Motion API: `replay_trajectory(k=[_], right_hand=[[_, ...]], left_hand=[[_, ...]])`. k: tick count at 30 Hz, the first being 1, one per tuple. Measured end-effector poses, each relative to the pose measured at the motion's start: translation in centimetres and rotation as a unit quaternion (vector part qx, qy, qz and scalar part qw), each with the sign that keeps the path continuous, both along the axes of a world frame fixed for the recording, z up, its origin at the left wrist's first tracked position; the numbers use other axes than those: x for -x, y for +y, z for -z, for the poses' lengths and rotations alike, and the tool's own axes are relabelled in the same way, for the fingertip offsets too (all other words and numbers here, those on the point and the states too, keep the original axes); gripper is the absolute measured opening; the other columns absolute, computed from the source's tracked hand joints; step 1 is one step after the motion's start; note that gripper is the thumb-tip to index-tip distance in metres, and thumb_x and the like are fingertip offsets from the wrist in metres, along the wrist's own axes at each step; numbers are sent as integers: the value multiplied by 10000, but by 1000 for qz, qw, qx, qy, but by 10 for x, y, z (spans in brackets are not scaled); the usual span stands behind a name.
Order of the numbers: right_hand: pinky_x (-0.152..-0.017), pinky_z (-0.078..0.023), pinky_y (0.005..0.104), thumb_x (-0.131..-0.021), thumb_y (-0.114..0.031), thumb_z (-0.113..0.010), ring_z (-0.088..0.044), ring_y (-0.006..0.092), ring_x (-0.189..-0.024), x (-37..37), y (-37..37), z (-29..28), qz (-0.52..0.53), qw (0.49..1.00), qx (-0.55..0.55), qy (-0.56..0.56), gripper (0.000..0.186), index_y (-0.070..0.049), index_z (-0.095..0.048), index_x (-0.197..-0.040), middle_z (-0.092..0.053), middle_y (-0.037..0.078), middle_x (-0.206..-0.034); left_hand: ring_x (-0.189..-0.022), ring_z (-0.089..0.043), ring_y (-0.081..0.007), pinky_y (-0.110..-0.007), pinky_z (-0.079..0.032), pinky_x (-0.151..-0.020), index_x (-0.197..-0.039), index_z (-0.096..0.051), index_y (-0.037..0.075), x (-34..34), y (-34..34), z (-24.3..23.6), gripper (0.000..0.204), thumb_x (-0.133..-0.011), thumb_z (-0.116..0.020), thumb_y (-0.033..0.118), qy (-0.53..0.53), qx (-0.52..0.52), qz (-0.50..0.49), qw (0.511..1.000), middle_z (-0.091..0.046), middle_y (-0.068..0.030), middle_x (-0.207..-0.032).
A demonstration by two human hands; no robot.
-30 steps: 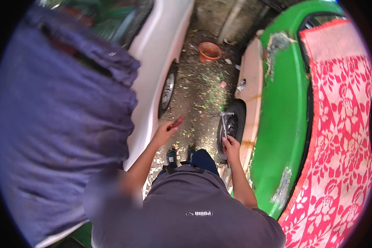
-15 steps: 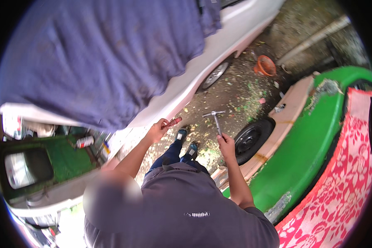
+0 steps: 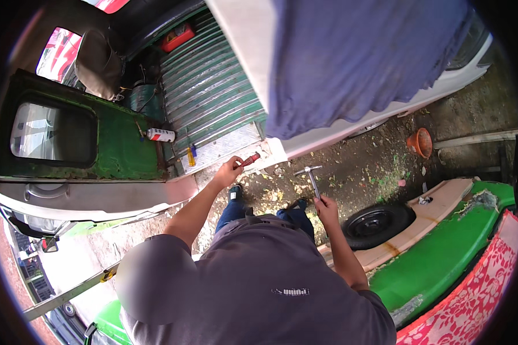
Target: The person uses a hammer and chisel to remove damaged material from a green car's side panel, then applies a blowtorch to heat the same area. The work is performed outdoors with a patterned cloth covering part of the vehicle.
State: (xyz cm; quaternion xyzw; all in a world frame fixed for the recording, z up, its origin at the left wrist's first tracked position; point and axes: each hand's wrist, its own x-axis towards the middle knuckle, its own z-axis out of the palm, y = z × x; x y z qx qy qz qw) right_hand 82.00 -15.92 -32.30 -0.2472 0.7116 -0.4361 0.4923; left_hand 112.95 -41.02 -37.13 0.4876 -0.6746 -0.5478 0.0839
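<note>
In front of me, my left hand point(image 3: 229, 169) is closed around a short red tool point(image 3: 250, 159), its thick end pointing up and to the right. I cannot make out its exact kind. Lower on the right, my right hand point(image 3: 326, 207) grips the shaft of a metal T-handle wrench point(image 3: 312, 179), with the crossbar up and away from me. Beyond the left hand, a yellow-handled screwdriver point(image 3: 190, 156) and a small blue-handled tool point(image 3: 194, 150) rest on the sill of a vehicle's open doorway. A spray can point(image 3: 161, 135) lies near the green door.
The vehicle's ribbed green floor point(image 3: 207, 80) holds a red box point(image 3: 178, 38). An open green door point(image 3: 121, 141) stands at left; a blue cloth point(image 3: 351, 69) drapes the white body. At right are a black wheel point(image 3: 380, 224), a green car panel point(image 3: 443, 241) and an orange pot point(image 3: 420, 142).
My view has swung left, bringing the ribbed floor, the red box and the sill tools into sight. I have stepped closer to the doorway. Both hands still hold the same tools.
</note>
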Motion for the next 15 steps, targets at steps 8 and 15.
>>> replay_trajectory(k=[8,15], right_hand=[[-470,-329,232,-909,-182,-614,-426,45,-512,-104,-100,60,-55,997,-42,-25,198,-25,-607,-788,-481,-43,-599],[-423,-300,233,-919,-180,-607,-386,51,-453,-157,-185,104,-94,993,-59,35,189,-47,-580,-787,-450,-45,-573]], left_hand=[[-678,-591,-146,-319,-462,-629,-1101,-523,40,-114,-64,68,303,-842,-633,150,-45,1,-52,998,-660,-94,-818],[-632,-623,-143,-284,-481,-583,-1113,-517,26,-156,-82,123,288,-866,-613,138,27,-90,-177,980,-677,-95,-844]])
